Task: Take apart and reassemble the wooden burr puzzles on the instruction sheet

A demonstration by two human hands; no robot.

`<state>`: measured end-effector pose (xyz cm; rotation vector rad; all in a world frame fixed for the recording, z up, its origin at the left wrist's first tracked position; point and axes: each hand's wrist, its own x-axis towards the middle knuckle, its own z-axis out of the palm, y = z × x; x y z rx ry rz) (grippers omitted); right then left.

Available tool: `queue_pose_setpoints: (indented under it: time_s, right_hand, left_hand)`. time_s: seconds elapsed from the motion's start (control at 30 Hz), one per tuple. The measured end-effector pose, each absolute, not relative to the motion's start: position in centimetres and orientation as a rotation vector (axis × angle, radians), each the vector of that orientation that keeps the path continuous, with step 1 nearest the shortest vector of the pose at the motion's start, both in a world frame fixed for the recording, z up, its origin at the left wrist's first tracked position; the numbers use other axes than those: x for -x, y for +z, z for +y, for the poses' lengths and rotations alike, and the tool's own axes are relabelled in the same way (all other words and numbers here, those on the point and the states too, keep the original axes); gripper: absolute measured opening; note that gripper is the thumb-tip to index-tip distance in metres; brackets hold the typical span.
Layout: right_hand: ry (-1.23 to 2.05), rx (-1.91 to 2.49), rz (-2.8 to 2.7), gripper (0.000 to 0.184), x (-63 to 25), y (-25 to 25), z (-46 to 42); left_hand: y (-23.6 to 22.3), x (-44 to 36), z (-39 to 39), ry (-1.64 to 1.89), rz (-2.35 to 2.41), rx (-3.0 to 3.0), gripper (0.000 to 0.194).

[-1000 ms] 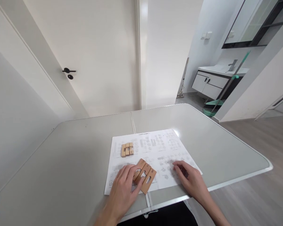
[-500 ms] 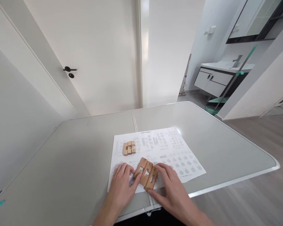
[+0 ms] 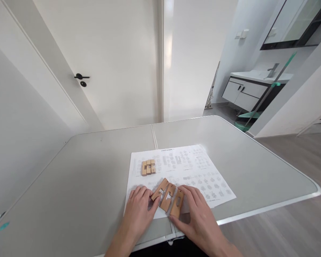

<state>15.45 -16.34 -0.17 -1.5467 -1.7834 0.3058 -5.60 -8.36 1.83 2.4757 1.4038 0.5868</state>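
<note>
Three flat wooden puzzle blocks lie side by side at a slant on the printed sheet [image 3: 173, 157], with narrow gaps between them. My left hand [image 3: 140, 207] has its thumb and fingers on the ends of the left notched block [image 3: 159, 189]. The middle block [image 3: 167, 197], with a cut-out in its side, lies between my hands, untouched as far as I can see. My right hand [image 3: 198, 214] grips the right block [image 3: 177, 204], which has an oval slot, between thumb and fingertips. Farther back on the sheet stands a small group of notched wooden blocks [image 3: 148, 167].
The sheet lies on a grey folding table [image 3: 96, 171] with a pale metal rim and a centre seam. Behind the table is a white door [image 3: 123, 64] with a black handle. At the right are a washbasin cabinet [image 3: 243, 92] and a green-handled broom [image 3: 275, 84].
The three blocks under my hands, close together before, have moved apart. My right hand has shifted slightly right with the slotted block. The whole view has shifted a little.
</note>
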Motion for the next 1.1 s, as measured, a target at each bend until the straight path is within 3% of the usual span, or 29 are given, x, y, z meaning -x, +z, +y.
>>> queue_pose_setpoints:
  time_s: [0.23,0.43,1.1]
  right_hand:
    - [0.323,1.346,-1.714,0.063,-16.5,3.2,-15.8]
    - [0.338,1.179,-1.631,0.067,-16.3,5.3,-15.6]
    - [1.100,0.885,-1.399,0.074,-16.4,6.5,-16.8]
  left_hand:
    - [3.4,6.5,-8.1,0.671,1.355,-1.935,0.043]
    - [5.9,7.5,-9.0,0.573,0.924,-1.549,0.044]
    - [6.7,8.6,-9.9,0.434,0.679,-1.312,0.044]
